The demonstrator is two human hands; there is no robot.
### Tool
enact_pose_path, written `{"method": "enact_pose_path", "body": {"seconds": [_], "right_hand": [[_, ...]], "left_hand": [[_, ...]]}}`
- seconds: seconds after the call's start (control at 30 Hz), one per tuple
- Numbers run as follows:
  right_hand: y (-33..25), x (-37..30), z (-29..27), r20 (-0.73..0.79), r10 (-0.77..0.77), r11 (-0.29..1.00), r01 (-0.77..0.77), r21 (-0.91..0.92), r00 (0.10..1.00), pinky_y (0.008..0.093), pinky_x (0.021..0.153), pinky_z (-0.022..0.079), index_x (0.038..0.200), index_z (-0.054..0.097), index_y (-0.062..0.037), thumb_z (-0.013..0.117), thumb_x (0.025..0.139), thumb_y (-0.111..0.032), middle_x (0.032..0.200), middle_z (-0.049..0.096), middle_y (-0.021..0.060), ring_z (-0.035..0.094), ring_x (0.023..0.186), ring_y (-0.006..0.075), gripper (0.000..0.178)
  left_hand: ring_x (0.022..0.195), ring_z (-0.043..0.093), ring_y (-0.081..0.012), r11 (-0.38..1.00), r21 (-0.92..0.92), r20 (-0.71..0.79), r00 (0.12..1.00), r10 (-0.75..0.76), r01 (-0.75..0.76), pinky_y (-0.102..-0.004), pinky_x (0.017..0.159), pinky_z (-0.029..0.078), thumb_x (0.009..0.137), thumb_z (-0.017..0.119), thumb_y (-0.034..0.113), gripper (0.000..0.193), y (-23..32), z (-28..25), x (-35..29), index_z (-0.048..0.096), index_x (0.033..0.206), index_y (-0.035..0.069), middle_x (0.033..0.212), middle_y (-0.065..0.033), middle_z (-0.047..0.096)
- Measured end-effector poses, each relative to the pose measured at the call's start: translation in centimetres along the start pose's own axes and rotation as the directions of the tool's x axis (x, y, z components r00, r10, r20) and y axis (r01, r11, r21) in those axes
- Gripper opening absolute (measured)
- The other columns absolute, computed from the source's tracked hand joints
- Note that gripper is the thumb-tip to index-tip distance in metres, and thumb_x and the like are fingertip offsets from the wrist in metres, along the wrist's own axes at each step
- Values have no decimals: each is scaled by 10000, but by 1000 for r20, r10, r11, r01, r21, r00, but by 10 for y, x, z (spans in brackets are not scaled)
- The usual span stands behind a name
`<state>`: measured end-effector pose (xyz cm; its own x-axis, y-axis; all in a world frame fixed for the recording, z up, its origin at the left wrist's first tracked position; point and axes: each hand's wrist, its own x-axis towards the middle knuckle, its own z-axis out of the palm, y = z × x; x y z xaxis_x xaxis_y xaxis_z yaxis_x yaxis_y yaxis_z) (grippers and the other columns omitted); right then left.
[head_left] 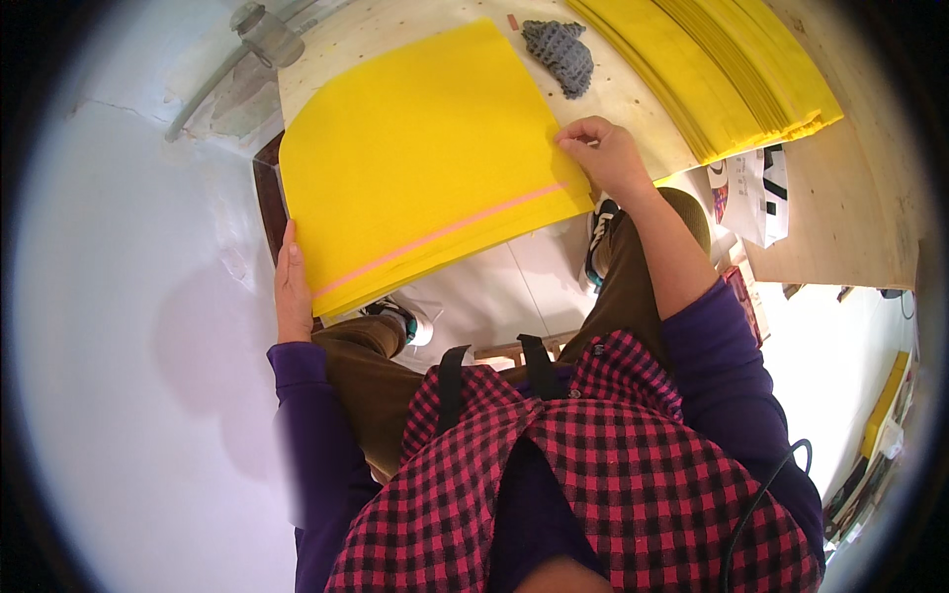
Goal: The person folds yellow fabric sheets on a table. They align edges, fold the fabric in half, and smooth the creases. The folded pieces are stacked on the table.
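A large yellow sheet (425, 138) lies on the pale wooden table in front of me, its near edge at the table's front. A thin pink strip (445, 235) runs across it, parallel to that edge. My left hand (291, 287) rests along the sheet's left edge, fingers stretched out and pointing away from me. At the right edge, my right hand (605, 156) has its thumb and bent forefinger pinched together on the sheet's border. Its other fingers are curled and partly hidden. Whether more sheets lie beneath the top one is hard to tell.
A thick fanned stack of yellow sheets (722, 69) covers the table's far right. Between the stack and the sheet sits a crumpled grey cloth (560, 57). A clear bottle (267, 36) stands at the far left by the white wall (138, 296). A printed white bag (756, 198) hangs below the stack.
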<state>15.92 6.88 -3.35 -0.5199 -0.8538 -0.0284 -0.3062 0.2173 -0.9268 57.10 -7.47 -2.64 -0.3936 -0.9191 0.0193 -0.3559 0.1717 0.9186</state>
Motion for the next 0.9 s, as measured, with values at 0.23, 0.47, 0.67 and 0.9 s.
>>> {"method": "enact_pose_path", "body": {"seconds": [0.23, 0.47, 0.67, 0.9], "right_hand": [[-4, -3, -8, 104, 18, 998, -11, -68, 994, 247, 764, 463, 987, 681, -33, 675, 809, -126, 900, 648, 13, 566, 795, 92, 201], [-4, 0, -5, 67, -6, 998, 10, -58, 998, 259, 719, 478, 953, 683, -22, 697, 807, -115, 829, 643, 22, 567, 765, 110, 173], [3, 2, -2, 31, -20, 999, 21, -38, 999, 257, 707, 473, 914, 664, -6, 695, 816, -119, 828, 648, 28, 568, 757, 110, 153], [4, 2, 3, -52, -164, 983, 159, -96, 985, 286, 710, 487, 901, 637, 18, 674, 828, -95, 850, 616, 78, 573, 757, 161, 139]], "left_hand": [[1342, 360, -205, 1000, 2, -1, 1000, 3, -3, -302, 1102, 264, 994, 468, 254, 508, -1, 0, 1, 364, 1424, 5, 1456, -116, 392], [1339, 365, -205, 1000, 6, 2, 1000, 3, -3, -302, 1100, 267, 992, 473, 246, 504, -1, 0, 2, 368, 1422, 3, 1453, -116, 396], [1336, 369, -206, 1000, 8, 7, 1000, 1, -1, -302, 1098, 271, 991, 478, 238, 501, -2, -1, 3, 371, 1420, 2, 1450, -116, 400], [1333, 373, -206, 1000, 13, 6, 1000, 5, -5, -303, 1096, 274, 989, 484, 230, 498, -4, -1, 4, 374, 1417, 1, 1447, -117, 404]]}}
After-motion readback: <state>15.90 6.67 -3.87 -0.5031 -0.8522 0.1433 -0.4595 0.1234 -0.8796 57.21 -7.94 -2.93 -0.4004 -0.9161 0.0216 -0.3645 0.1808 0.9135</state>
